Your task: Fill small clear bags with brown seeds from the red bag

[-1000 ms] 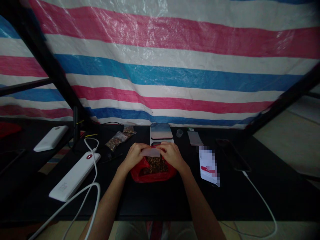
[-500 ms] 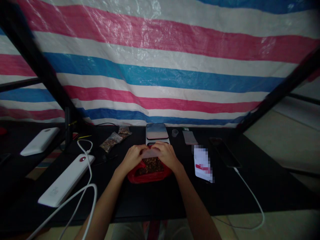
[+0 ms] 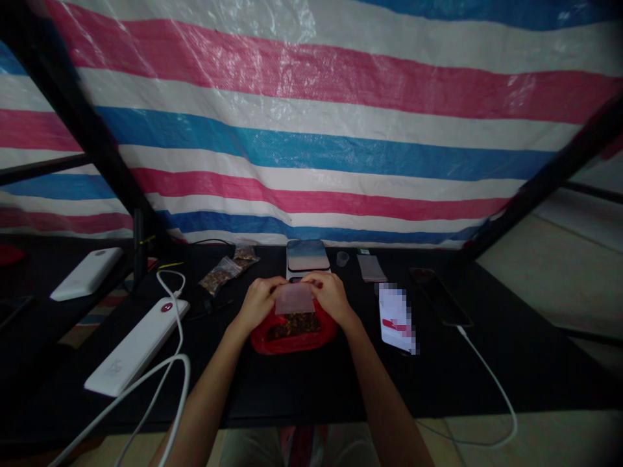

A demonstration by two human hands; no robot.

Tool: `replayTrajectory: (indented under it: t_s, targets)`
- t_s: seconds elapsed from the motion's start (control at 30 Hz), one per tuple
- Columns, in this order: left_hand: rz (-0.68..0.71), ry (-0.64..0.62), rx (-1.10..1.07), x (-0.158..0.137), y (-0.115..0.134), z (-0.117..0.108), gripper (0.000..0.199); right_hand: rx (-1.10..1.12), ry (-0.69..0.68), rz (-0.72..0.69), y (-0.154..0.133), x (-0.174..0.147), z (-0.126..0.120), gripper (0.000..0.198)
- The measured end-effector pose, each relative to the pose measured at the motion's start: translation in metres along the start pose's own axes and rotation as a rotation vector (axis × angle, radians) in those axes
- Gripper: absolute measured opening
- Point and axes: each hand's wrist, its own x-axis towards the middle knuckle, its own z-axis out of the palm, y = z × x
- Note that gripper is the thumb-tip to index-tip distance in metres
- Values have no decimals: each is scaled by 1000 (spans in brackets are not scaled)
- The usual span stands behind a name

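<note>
Both grips pinch one small clear pouch [image 3: 294,299], left hand [image 3: 259,301], right hand [image 3: 332,297], over red bag [image 3: 292,338] of brown bits; pouch looks empty, two filled packets [image 3: 228,267] by scale [image 3: 307,257].

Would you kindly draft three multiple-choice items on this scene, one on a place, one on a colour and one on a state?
1. Where is the scale?
A. Beyond the hands, by the tarp
B. On the floor
C. At the table's left edge

2. What colour is the bag under the hands?
A. Green
B. Red
C. Yellow

3. How is the small clear pouch held?
A. Lying flat, untouched
B. Pinched by the left hand and right hand over the bag
C. Resting on the scale

Answers: 1 A, it sits past the hands near the striped tarp; 2 B, its plastic shows red; 3 B, both hands grip its top corners.
</note>
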Motion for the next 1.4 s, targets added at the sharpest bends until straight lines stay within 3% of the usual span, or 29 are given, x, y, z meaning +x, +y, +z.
replayTrajectory:
  t_s: [0.27,0.53,0.63,0.77,0.9,1.07,1.23,1.33,1.4]
  targets:
    - [-37,37,-271,4,-4,3,24,224,65,73,10,2,7,22]
    - [-91,-42,-564,6,-2,8,36,482,132,118,14,7,11,16]
    - [-97,20,-570,5,-3,3,44,530,227,127,21,10,-9,15]
    - [-133,331,-372,4,-15,-13,42,564,440,296,58,7,-67,36]
    - [-287,556,132,1,-35,-21,33,410,264,557,105,-7,-123,41]
    - [-249,521,575,1,-53,-9,32,283,191,734,129,-15,-145,31]
    - [-311,531,675,-1,-72,-2,44,58,116,788,139,-14,-140,38]
    - [-353,524,681,-3,-81,-1,44,-313,73,716,145,-19,-141,49]
    - [-368,515,673,-3,-84,-1,41,-613,126,653,144,-24,-142,55]
